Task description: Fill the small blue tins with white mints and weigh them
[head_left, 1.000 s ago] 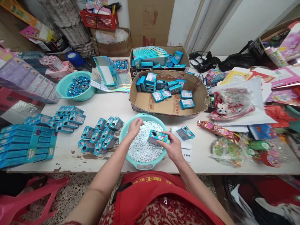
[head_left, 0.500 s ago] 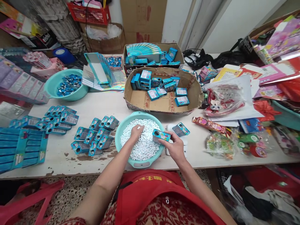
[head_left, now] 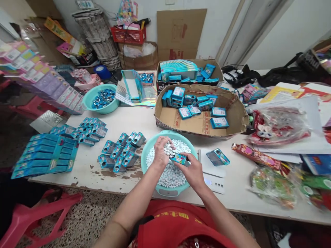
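My left hand (head_left: 160, 156) is cupped round a handful of small white candies (head_left: 168, 150), tipped against the end of a small blue candy box (head_left: 179, 158). My right hand (head_left: 192, 169) grips that box by its right end, thumb in front. Both hands are above a turquoise basin (head_left: 145, 154), where a heap of white candies (head_left: 172, 177) lies. Right of the basin, another blue candy box (head_left: 218, 157) rests on a white scale (head_left: 213, 175). A group of upright blue boxes with round holes (head_left: 120, 151) stands to the left.
Behind the basin is a cut-down carton (head_left: 178, 124) holding several blue boxes. Farther left sit a second turquoise basin (head_left: 86, 103) of shiny blue pieces and stacked blue cartons (head_left: 46, 155). Plastic-wrapped packs (head_left: 272, 186) lie on the right. A pink stool (head_left: 43, 217) is below the table.
My left hand has lifted candies from the heap to the box's end. The box has tilted in my right hand. The camera view has shifted, so the surroundings appear farther right and lower.
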Available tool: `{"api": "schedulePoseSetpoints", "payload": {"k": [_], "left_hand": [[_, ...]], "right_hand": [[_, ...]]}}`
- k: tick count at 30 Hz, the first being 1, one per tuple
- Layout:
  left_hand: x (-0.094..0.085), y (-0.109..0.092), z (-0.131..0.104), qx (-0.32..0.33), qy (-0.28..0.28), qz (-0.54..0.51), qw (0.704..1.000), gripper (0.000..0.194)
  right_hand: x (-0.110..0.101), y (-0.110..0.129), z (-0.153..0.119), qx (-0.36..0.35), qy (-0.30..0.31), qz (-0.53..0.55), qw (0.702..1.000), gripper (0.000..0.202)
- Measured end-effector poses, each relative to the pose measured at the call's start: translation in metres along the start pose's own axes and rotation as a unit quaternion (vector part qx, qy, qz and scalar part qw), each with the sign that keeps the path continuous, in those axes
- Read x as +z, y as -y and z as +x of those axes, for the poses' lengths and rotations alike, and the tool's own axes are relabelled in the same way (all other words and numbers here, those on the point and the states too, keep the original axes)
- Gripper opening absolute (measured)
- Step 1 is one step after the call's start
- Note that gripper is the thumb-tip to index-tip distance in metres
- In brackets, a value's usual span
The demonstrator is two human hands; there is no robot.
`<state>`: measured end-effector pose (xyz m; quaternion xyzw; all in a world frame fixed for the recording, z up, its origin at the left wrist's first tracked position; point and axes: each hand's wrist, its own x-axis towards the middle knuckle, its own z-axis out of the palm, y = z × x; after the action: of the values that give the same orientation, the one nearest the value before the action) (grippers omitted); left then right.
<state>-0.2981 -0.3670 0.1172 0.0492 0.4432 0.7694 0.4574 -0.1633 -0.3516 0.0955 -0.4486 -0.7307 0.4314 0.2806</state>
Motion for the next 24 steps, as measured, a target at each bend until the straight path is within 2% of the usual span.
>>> {"api": "schedulePoseSetpoints", "payload": {"k": [7, 16, 24], "left_hand": [[-0.004, 0.002, 0.002, 0.052, -0.03, 0.041, 0.997, 0.034], [-0.004, 0.0, 0.002, 0.049, -0.052, 0.043, 0.997, 0.036], [-0.007, 0.0, 0.001, 0.051, -0.032, 0.034, 0.998, 0.034]], "right_hand": [[0.005, 0.004, 0.001, -0.011, 0.001, -0.009, 1.0, 0.032], [0.01, 0.012, 0.001, -0.024, -0.011, -0.009, 1.0, 0.031], [0.014, 0.012, -0.001, -0.015, -0.007, -0.007, 1.0, 0.031]]}}
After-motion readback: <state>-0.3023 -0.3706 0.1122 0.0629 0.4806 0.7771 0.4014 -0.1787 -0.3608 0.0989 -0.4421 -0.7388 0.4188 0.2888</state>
